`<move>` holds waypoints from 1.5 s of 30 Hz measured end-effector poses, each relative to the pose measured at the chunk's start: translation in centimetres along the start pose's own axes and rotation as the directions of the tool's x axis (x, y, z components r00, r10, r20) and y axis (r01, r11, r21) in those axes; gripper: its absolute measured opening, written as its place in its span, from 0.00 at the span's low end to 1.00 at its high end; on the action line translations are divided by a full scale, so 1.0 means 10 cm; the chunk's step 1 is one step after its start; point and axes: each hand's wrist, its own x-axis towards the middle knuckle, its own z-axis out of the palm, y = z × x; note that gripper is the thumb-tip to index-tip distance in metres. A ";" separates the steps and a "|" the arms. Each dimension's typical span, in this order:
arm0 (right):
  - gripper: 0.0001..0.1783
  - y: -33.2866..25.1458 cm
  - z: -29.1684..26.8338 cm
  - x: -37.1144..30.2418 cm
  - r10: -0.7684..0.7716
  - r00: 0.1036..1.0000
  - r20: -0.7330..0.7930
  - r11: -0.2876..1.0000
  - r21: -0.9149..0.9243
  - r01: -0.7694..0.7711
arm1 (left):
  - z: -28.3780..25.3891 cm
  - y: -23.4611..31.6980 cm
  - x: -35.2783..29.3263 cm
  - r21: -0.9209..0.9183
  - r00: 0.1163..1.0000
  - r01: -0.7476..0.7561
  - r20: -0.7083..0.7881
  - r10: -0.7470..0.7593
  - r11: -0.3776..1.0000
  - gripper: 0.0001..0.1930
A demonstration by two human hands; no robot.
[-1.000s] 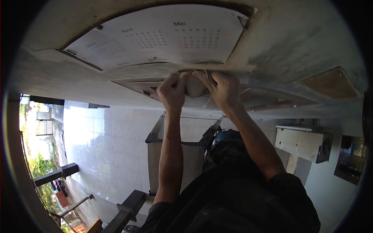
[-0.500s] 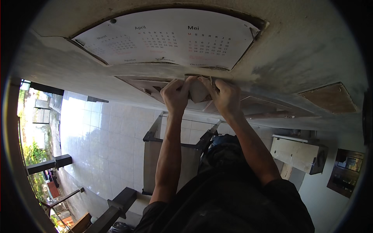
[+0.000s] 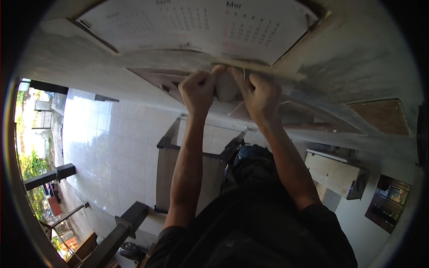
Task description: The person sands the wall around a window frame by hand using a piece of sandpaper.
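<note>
The left hand (image 3: pixel 196 93) and right hand (image 3: pixel 262 96) were curled nearly closed, each seeming to pinch a pale sheet (image 3: pixel 228 87) near its top. It lay between them, just below the calendar (image 3: pixel 192 32). Work looked unfinished — the sheet was not yet let go — and blur hid any completed fold or tear.

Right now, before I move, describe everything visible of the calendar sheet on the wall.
The calendar sheet is white and looks like paper, printed with month grids in dark and reddish type, somewhat blurred. It lies against the greyish wall, with dark edging along its slanting sides and what look like dark fasteners near them. The picture's top cuts it off. The left hand and right hand are just below; neither visibly touches it.
</note>
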 end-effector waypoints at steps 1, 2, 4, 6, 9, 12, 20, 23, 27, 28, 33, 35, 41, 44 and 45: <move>0.28 -0.02 0.00 0.05 0.015 0.999 0.032 0.999 -0.036 -0.013 | 0.00 -0.01 0.00 0.004 1.000 0.005 -0.005 -0.005 1.000 0.16; 0.29 0.00 0.03 0.03 0.029 0.999 0.023 1.000 -0.010 -0.029 | 0.01 -0.03 -0.01 0.046 1.000 0.005 0.004 -0.006 0.999 0.15; 0.29 0.06 0.08 -0.10 -0.001 1.000 0.014 0.999 0.039 0.000 | 0.05 -0.14 -0.06 0.064 1.000 -0.012 0.011 0.011 0.998 0.15; 0.30 0.22 0.20 -0.26 -0.001 1.000 -0.002 1.000 0.018 0.001 | 0.08 -0.24 -0.11 0.044 0.999 -0.050 0.020 0.049 0.998 0.16; 0.24 0.17 0.15 -0.18 0.010 0.999 0.044 1.000 0.008 -0.011 | 0.07 -0.17 -0.01 0.030 0.997 -0.071 0.019 0.071 0.997 0.16; 0.25 0.02 0.04 -0.05 0.011 0.995 0.099 1.000 -0.015 -0.010 | -0.04 0.14 -0.01 0.033 0.995 0.088 0.050 -0.089 0.996 0.17; 0.27 0.17 0.17 -0.18 -0.070 0.997 -0.036 0.996 0.061 0.072 | 0.03 -0.18 -0.14 0.006 1.000 0.003 0.025 -0.003 1.000 0.21; 0.27 -0.04 -0.06 0.06 -0.015 0.999 0.051 1.000 -0.021 0.016 | -0.02 0.14 0.03 0.042 1.000 -0.022 -0.017 0.022 0.999 0.22; 0.28 0.08 0.11 -0.11 -0.027 1.000 0.007 0.998 0.064 0.027 | -0.01 -0.10 -0.01 0.060 1.000 -0.007 0.029 0.005 0.998 0.22; 0.28 0.08 0.15 -0.11 -0.063 0.998 -0.013 0.996 0.055 0.064 | 0.01 -0.11 -0.03 0.039 1.000 0.020 0.021 -0.020 0.999 0.22; 0.27 -0.01 -0.02 0.09 -0.081 0.997 -0.003 0.997 0.007 0.081 | 0.01 0.22 0.07 -0.005 1.000 -0.014 -0.027 0.013 1.000 0.22; 0.27 -0.04 -0.03 0.07 -0.081 0.997 0.007 0.997 -0.008 0.081 | -0.05 0.26 0.06 0.033 0.999 0.039 -0.016 -0.039 0.999 0.22; 0.25 0.06 0.13 -0.12 -0.083 0.996 -0.019 0.995 0.053 0.084 | 0.03 -0.09 -0.09 0.033 0.997 -0.072 -0.011 0.073 0.997 0.24; 0.24 -0.07 -0.10 0.01 0.019 0.998 0.052 0.999 -0.047 -0.017 | 0.00 0.21 0.07 -0.016 1.000 0.028 0.006 -0.028 0.999 0.24; 0.24 -0.08 -0.17 -0.05 0.026 0.997 0.067 0.999 -0.041 -0.023 | -0.04 0.30 0.05 -0.069 0.999 0.033 0.026 -0.031 0.997 0.24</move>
